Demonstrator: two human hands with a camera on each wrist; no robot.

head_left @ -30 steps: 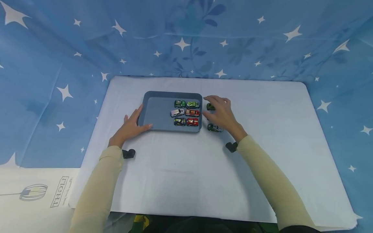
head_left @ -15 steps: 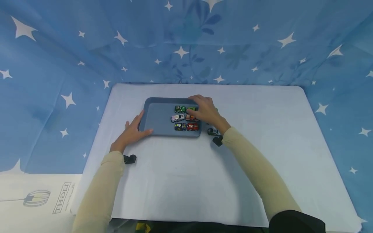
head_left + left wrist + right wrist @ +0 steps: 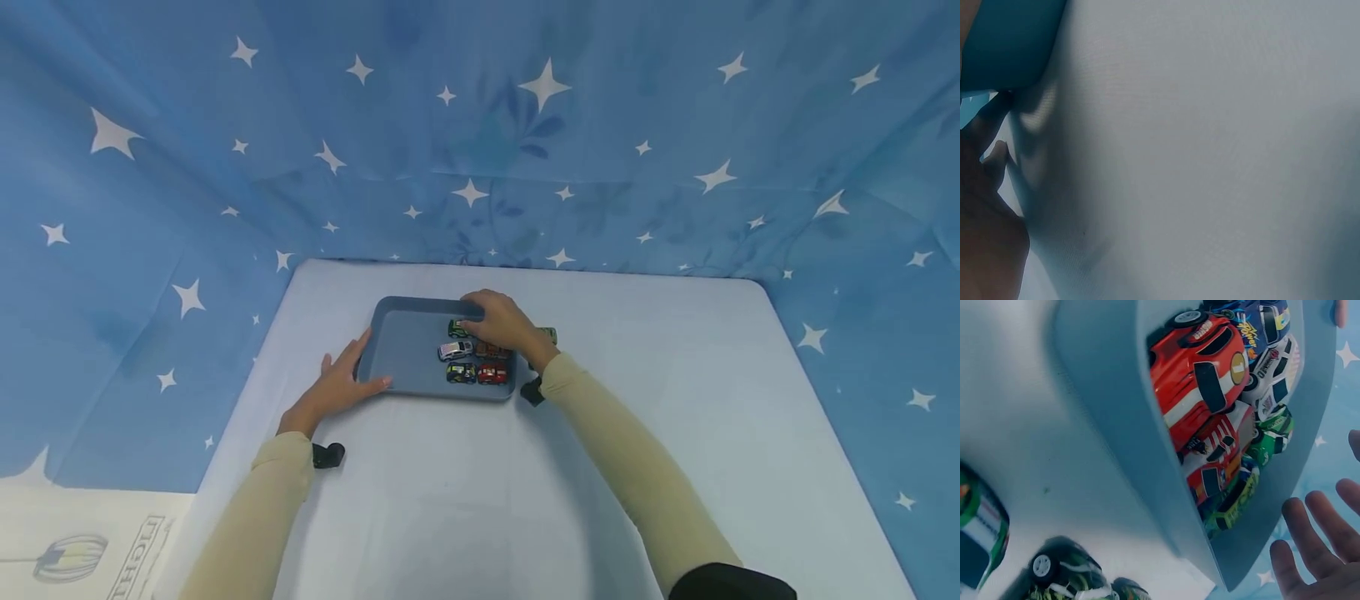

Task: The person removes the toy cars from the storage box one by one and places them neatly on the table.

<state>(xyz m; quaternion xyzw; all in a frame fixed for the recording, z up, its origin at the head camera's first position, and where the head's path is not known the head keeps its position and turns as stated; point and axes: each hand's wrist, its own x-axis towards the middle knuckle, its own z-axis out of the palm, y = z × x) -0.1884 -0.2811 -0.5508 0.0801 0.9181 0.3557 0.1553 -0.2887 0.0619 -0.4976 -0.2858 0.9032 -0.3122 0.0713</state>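
Observation:
A grey-blue tray (image 3: pixel 408 358) holds several toy cars in its right half. Among them are a red car (image 3: pixel 1200 375), a white car (image 3: pixel 1272 378), a dark blue car (image 3: pixel 461 372) and a green car (image 3: pixel 1272 434). My left hand (image 3: pixel 333 392) touches the tray's left front corner, fingers along the left side and thumb at the front edge. Over the back right of the tray hovers my right hand (image 3: pixel 502 321), hiding part of the cars. The right wrist view shows its fingers (image 3: pixel 1329 525) spread beyond the tray's rim, holding nothing visible.
Right of the tray, several more toy cars lie on the white table (image 3: pixel 675 400), including a dark green car (image 3: pixel 1060 569) and one cut off at the frame's edge. A blue star-patterned cloth (image 3: pixel 480 150) rises behind the table. A printed pale sheet (image 3: pixel 82 550) lies at lower left.
My right hand has moved left, from the cars beside the tray to above the tray's back right. The left hand stays at the corner. The head view has tilted up.

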